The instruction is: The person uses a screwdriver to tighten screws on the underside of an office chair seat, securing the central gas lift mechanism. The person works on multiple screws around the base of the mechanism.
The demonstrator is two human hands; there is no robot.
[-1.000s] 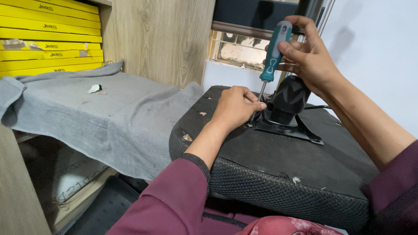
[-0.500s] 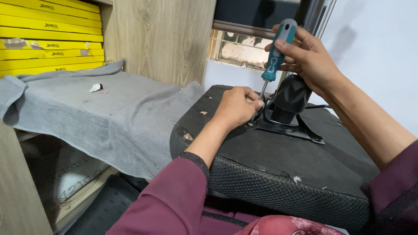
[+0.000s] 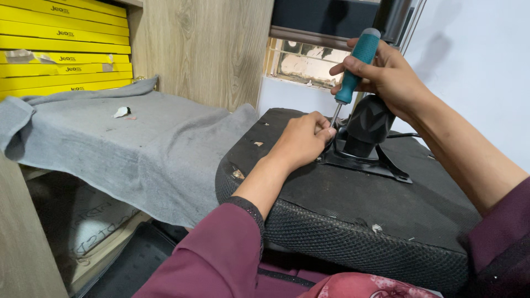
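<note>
An upturned black chair seat (image 3: 342, 209) with mesh edging lies in front of me. A black metal bracket (image 3: 364, 163) with a black plastic column cover (image 3: 367, 124) is fixed on its underside. My right hand (image 3: 386, 74) grips the teal handle of a screwdriver (image 3: 353, 69), held nearly upright with its shaft pointing down at the bracket's left corner. My left hand (image 3: 303, 138) rests on the seat, its fingertips pinched around the screwdriver tip at the bracket. The screw itself is hidden by the fingers.
A grey cloth (image 3: 121, 143) drapes over a wooden shelf at the left, with a small white scrap (image 3: 121, 112) on it. Yellow boxes (image 3: 61, 49) are stacked at the upper left. A wooden panel (image 3: 204, 49) and a window (image 3: 303, 63) stand behind.
The screwdriver handle has turned slightly in my right hand. My left hand stays at the tip.
</note>
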